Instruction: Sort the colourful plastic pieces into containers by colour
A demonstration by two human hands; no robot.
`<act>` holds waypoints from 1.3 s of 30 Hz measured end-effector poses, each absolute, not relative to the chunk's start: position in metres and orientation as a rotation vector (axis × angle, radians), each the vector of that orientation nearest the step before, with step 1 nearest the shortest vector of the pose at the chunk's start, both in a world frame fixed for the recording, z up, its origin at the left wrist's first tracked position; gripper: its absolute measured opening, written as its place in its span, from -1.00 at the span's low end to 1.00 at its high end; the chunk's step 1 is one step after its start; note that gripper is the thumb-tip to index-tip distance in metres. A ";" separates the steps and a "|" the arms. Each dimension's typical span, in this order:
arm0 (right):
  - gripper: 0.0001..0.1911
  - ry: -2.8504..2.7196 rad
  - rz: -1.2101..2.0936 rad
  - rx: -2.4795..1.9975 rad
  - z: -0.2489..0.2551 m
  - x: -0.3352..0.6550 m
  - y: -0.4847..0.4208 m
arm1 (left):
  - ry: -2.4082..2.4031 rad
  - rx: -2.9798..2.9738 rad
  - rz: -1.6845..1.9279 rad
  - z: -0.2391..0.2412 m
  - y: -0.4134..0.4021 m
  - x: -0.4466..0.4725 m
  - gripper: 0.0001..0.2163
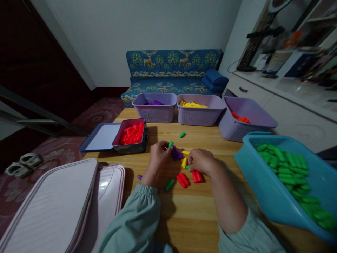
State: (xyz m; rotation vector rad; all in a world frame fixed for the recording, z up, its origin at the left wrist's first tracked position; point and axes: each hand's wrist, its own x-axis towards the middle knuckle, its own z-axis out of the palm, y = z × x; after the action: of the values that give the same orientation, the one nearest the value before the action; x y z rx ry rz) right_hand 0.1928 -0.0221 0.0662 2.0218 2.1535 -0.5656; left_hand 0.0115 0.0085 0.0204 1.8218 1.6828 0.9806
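Note:
My left hand [158,154] is curled near the middle of the wooden table [189,211], its fingertips pinching a small green piece [171,143] beside a few purple pieces [176,154]. My right hand [201,161] rests closed on the table, fingers bent over a yellow piece [184,162] and a tiny green bit. Red pieces [197,176] lie just below the right hand, with two more red ones [183,180] and a green piece [170,184] nearby. Another green piece [182,134] lies further back.
Three lilac bins stand at the far edge, holding purple [155,107], yellow [200,109] and orange-red pieces [246,121]. An open tin [130,135] of red pieces is at left, a blue tub [284,175] of green pieces at right, and pale lids [60,207] at front left.

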 end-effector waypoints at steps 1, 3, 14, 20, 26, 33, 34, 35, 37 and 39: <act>-0.90 2.164 -0.556 2.023 0.066 0.192 -0.023 | 1.652 1.821 1.020 0.017 0.008 0.014 -0.88; -0.93 2.183 -0.555 2.032 0.067 0.194 -0.023 | 1.606 1.796 1.104 0.011 0.008 0.018 -0.89; -0.83 2.575 -0.249 2.375 0.040 0.185 0.072 | 1.463 1.515 1.288 -0.012 0.017 0.019 -0.76; -0.81 2.576 -0.201 2.133 0.027 0.179 0.078 | 1.518 1.576 1.276 -0.008 0.016 0.020 -0.76; -0.78 2.479 -0.239 2.203 0.031 0.177 0.063 | 1.534 1.643 1.233 -0.001 0.013 0.021 -0.75; -0.86 2.632 -1.193 2.545 0.025 0.166 0.032 | 1.469 1.721 1.274 0.003 0.011 0.023 -0.77; -0.85 2.592 -1.427 2.575 0.022 0.162 0.026 | 1.449 1.735 1.274 0.004 0.010 0.023 -0.79; -0.85 2.520 -1.651 2.599 0.020 0.159 0.021 | 1.431 1.748 1.268 0.005 0.009 0.024 -0.81; -0.83 2.346 -2.038 2.604 0.016 0.154 0.012 | 1.403 1.776 1.252 0.006 0.008 0.025 -0.83; -0.79 2.209 -2.321 2.578 0.016 0.152 0.006 | 1.388 1.813 1.239 0.006 0.007 0.026 -0.82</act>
State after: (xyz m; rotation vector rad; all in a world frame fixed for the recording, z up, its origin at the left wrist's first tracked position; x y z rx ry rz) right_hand 0.1520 0.0060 0.0157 2.5776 2.2092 -2.3207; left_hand 0.0263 0.0066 0.0062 1.8130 1.3876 1.2386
